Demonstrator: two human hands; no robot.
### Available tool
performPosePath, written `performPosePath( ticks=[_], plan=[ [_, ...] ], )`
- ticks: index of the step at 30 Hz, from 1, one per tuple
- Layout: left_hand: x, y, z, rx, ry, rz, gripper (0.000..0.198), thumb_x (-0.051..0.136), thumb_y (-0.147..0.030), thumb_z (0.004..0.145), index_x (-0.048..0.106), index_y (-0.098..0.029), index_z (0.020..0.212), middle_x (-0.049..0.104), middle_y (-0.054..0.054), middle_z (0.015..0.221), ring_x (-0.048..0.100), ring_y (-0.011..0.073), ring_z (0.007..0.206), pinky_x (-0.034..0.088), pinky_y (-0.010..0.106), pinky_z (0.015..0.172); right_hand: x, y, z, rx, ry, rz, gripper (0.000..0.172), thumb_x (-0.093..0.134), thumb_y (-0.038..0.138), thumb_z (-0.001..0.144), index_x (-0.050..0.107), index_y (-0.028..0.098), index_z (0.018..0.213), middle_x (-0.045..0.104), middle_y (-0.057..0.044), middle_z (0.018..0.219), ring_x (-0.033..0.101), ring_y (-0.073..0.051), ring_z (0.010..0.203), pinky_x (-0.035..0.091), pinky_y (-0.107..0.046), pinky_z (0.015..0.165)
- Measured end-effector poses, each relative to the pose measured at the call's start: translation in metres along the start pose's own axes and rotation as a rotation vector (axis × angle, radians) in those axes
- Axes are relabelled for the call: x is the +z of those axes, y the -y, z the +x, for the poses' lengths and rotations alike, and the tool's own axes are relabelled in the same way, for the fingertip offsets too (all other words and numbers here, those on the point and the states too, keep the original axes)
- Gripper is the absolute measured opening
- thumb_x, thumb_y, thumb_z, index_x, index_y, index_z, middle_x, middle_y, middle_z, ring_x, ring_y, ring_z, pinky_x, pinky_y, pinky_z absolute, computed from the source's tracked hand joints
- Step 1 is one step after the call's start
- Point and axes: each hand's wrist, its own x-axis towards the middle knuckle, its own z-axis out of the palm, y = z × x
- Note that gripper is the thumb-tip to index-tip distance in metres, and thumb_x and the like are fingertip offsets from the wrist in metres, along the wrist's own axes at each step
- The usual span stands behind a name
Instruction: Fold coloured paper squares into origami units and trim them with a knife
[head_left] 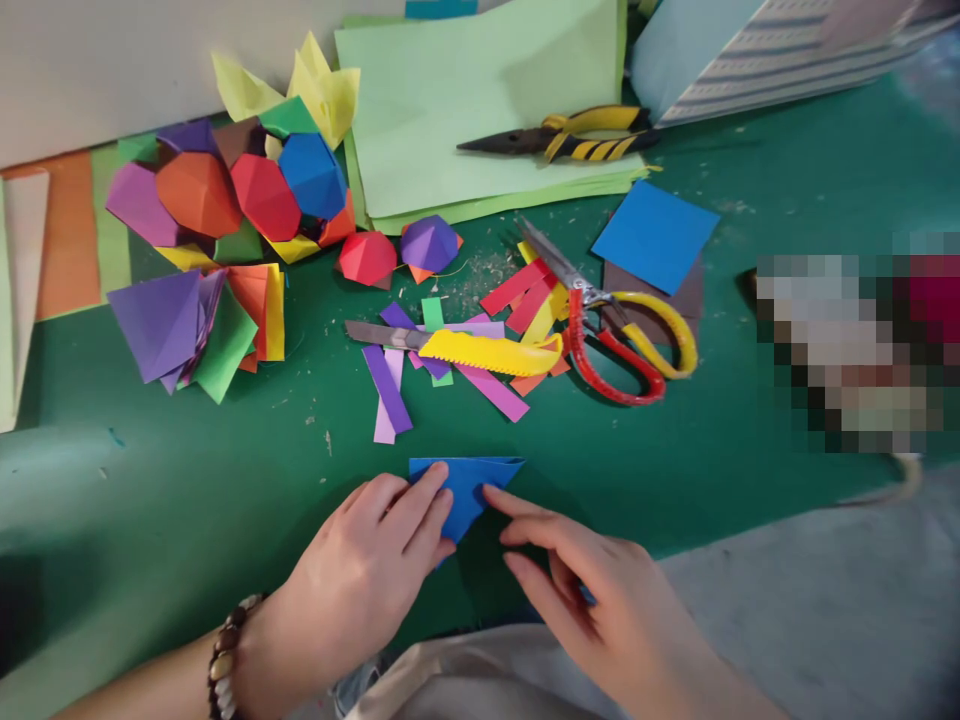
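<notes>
From the head camera, the person's left hand (360,570) is holding down a folded blue paper triangle (461,490) at lower centre of the frame, its fingers pressing on the paper's left side. The right hand (592,590) is staying loosely open, its index fingertip (491,497) touching the triangle's right corner. A beaded bracelet (223,660) is circling the left wrist. The triangle is lying on a green desk (150,500). Just above it, a craft knife with a yellow handle (487,352) is lying across coloured paper strips (386,390), beside red-and-yellow scissors (622,340). A blue paper square (655,237) is sitting at right, and long-nosed pliers (559,135) are resting on a pale green paper stack (480,110) at top centre. Folded paper polyhedra (225,180) are crowding the upper left.
</notes>
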Motion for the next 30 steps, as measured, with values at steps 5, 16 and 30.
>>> performPosePath(
  ticks=[5, 16, 30],
  plan=[
    [0.0, -0.001, 0.0, 0.003, -0.014, -0.005, 0.031, 0.047, -0.021, 0.099, 0.063, -0.007, 0.121, 0.065, 0.015, 0.128, 0.063, 0.0229, 0.09, 0.056, 0.037, 0.073, -0.01, 0.0, 0.005, 0.131, -0.015, 0.051, 0.016, 0.047, 0.024, 0.095, 0.061, 0.023, 0.088, 0.072, -0.007, 0.117, 0.043, -0.004, 0.035, 0.045, -0.02, 0.038],
    [0.001, -0.001, 0.001, 0.007, -0.044, 0.025, 0.033, 0.038, -0.019, 0.101, 0.068, -0.009, 0.111, 0.069, 0.014, 0.122, 0.064, 0.0217, 0.088, 0.054, 0.036, 0.071, -0.02, -0.02, 0.004, 0.271, -0.116, 0.087, 0.015, 0.05, 0.03, 0.096, 0.06, 0.023, 0.089, 0.07, -0.007, 0.121, 0.044, -0.005, 0.04, 0.046, -0.024, 0.042],
    [0.002, -0.001, 0.0, 0.009, 0.026, -0.016, 0.034, 0.036, -0.023, 0.102, 0.064, -0.01, 0.118, 0.065, 0.014, 0.126, 0.064, 0.0223, 0.099, 0.053, 0.037, 0.077, -0.013, -0.032, 0.037, -0.345, -0.206, -0.515, 0.016, 0.055, 0.015, 0.093, 0.067, 0.017, 0.082, 0.064, 0.0, 0.068, 0.061, -0.009, 0.058, 0.041, -0.022, 0.053]
  ],
)
